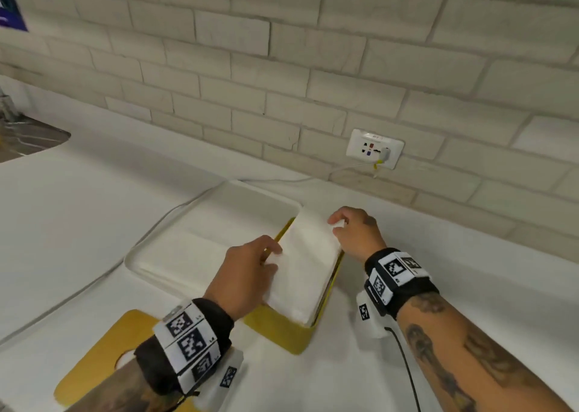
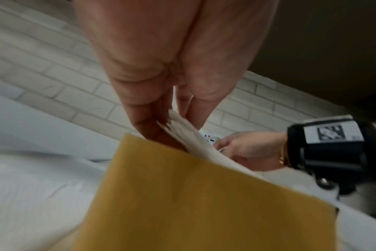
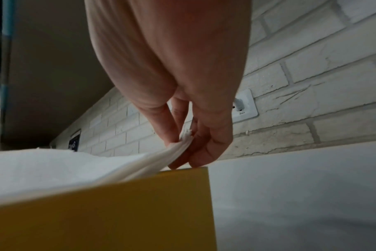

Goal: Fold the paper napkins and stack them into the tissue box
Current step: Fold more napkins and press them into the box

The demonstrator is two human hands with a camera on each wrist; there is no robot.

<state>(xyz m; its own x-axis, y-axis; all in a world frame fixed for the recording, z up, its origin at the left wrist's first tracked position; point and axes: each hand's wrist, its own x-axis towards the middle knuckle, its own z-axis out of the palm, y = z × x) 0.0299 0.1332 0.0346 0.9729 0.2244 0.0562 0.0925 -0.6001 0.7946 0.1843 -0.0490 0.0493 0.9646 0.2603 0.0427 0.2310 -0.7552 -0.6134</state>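
A folded stack of white paper napkins (image 1: 305, 264) lies over the open yellow tissue box (image 1: 282, 330) on the white counter. My left hand (image 1: 250, 274) pinches the stack's left edge between thumb and fingers; the left wrist view shows the napkins (image 2: 182, 134) held above the box wall (image 2: 193, 195). My right hand (image 1: 354, 230) pinches the far right corner; in the right wrist view the napkins (image 3: 178, 149) sit between its fingertips, above the box (image 3: 118, 203). More unfolded napkins (image 1: 178, 255) lie in the white tray (image 1: 238, 192) behind the box.
The yellow box lid (image 1: 103, 352) with an oval slot lies at the near left, under my left forearm. A wall socket (image 1: 374, 148) with a plugged white cable sits on the brick wall behind. A sink (image 1: 28, 136) is at the far left.
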